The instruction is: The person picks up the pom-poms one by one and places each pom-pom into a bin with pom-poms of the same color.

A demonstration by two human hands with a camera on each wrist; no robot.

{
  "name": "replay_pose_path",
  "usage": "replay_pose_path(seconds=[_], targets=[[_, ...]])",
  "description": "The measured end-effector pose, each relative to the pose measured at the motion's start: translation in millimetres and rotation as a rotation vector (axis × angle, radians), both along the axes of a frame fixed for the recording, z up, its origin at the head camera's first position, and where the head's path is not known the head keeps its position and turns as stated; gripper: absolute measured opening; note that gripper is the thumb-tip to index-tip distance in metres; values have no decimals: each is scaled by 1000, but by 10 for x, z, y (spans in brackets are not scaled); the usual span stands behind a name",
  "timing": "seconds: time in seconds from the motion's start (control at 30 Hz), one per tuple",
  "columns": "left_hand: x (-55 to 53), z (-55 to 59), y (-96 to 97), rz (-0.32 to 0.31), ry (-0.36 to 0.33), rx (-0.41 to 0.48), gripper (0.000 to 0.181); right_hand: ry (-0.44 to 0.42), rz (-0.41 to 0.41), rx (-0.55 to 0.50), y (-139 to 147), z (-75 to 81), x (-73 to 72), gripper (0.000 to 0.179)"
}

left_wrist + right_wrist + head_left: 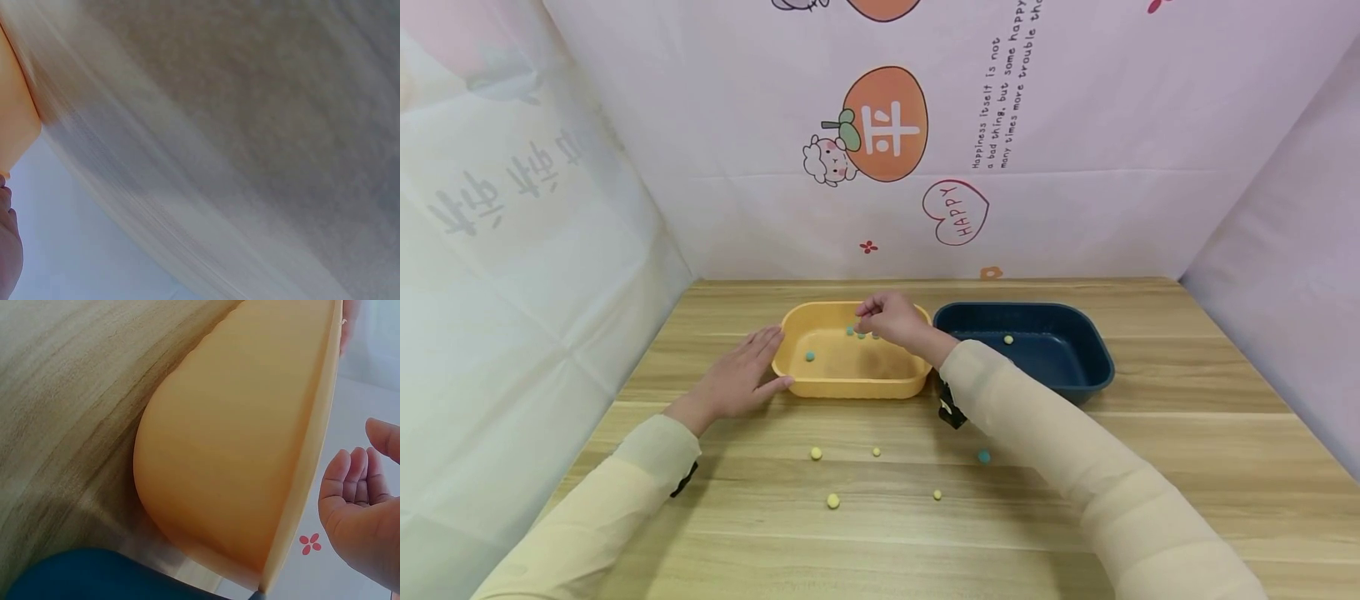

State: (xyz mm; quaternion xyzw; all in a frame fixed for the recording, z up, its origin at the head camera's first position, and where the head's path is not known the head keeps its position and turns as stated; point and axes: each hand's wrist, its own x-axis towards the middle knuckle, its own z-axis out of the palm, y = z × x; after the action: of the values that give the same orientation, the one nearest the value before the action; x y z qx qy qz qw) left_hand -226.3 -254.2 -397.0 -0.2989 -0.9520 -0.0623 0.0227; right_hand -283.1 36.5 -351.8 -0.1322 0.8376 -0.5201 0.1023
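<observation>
My left hand (pixel 737 375) rests against the left end of a yellow basin (pixel 857 388), its fingers along the rim and its thumb at the near left corner. Over the basin's right half hovers my right hand (pixel 891 319), palm side turned left. Its fingers (pixel 357 478) are loosely curled, and the thumb stands apart from them in the right wrist view, with nothing seen between. Below that hand several small teal balls (pixel 850 331) lie in the basin, and another teal ball (pixel 809 356) sits nearer its left end. The left wrist view shows mostly blurred cloth.
Right of the yellow basin stands a dark blue basin (pixel 1097 379) holding a yellow ball (pixel 1008 340), partly behind my right forearm. On the wooden table (pixel 760 533) in front lie several yellow balls (pixel 832 501) and a teal ball (pixel 984 457). Printed cloth (pixel 760 225) hangs behind.
</observation>
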Motion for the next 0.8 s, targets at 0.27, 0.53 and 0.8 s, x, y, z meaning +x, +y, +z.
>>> replay_pose_path(seconds=[0.27,0.53,0.8], targets=[[0,-5,-5,0,5,6,82,0,-7,7,22,48,-2,16],[3,-5,-2,-4,10,10,83,-2,18,-48,71,144,-11,16],[2,3,4,-2,6,2,82,14,33,-42,165,303,68,18]])
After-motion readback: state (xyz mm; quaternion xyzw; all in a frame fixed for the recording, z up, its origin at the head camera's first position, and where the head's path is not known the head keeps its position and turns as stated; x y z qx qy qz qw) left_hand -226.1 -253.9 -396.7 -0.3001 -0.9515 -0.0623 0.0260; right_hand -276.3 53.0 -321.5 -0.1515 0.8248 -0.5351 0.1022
